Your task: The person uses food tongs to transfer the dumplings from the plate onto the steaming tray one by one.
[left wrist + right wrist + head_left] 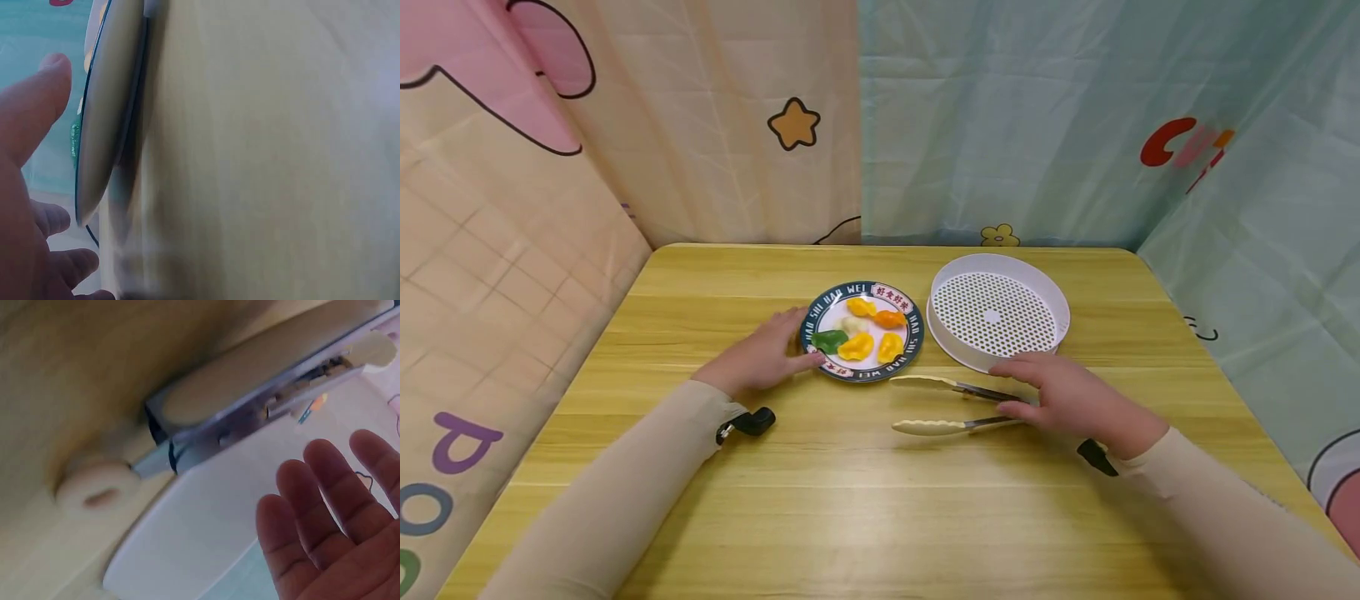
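A round plate (915,332) with a dark patterned rim holds several dumplings (855,347) in yellow, orange, green and white. My left hand (763,357) is at the plate's left edge, thumb and fingers spread around it. In the left wrist view the plate (109,119) shows edge-on beside the thumb; whether the hand touches it, I cannot tell. A pair of tongs (988,392) with cream scalloped tips lies spread apart, tips toward the left. Over its handle end hovers my right hand (1067,396). The right wrist view shows straight fingers (325,487), apart from the tongs (215,428).
Behind the tongs stands a round white steamer basket (951,347) with a perforated bottom, to the right of the plate. The wooden table (880,517) ends at patterned curtains (722,125) at the back and sides.
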